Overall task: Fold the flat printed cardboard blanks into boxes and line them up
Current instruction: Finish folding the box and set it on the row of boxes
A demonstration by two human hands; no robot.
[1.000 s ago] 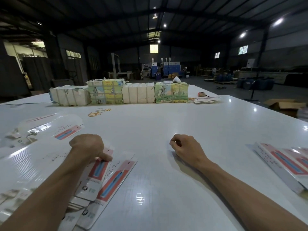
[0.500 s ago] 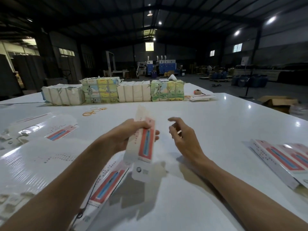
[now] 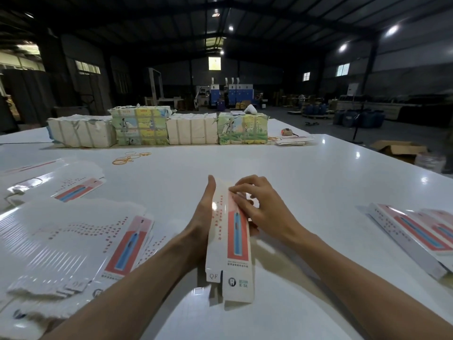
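Squaring up one cardboard blank (image 3: 230, 244) was the step in hand, by my reading. You held it just above the white table (image 3: 306, 182), long axis running away from you, red-and-blue printed face up, the end flaps with the "QF" tab nearest you.

Your left hand (image 3: 204, 217) lay flat along the blank's left side panel, fingers straight and together. I judged it a backstop, giving the sleeve a wall to be pushed against. Your right hand (image 3: 264, 209) arched over the far right part, fingertips bent down onto the printed face near the crease. The thumb seemed tucked beneath, partly hidden, so I logged that hand as gripping the blank. One side braced, the other pressed across: a sensible hold for popping a flat sleeve open.

The blank looked only partly opened, its left panel standing at an angle to the top face. The near flaps hung loose, not yet tucked.

A fanned stack of flat blanks (image 3: 73, 241) lay on the table near your left forearm, handy for that hand. What appeared to be folded boxes (image 3: 411, 236) lay side by side, touching, at your right, probably the line this one joins.

Far end: wrapped bundles (image 3: 139, 126) in a row, loose rubber bands (image 3: 130, 158) in front, well apart from the work.

The glossy card may slip under fingertips.
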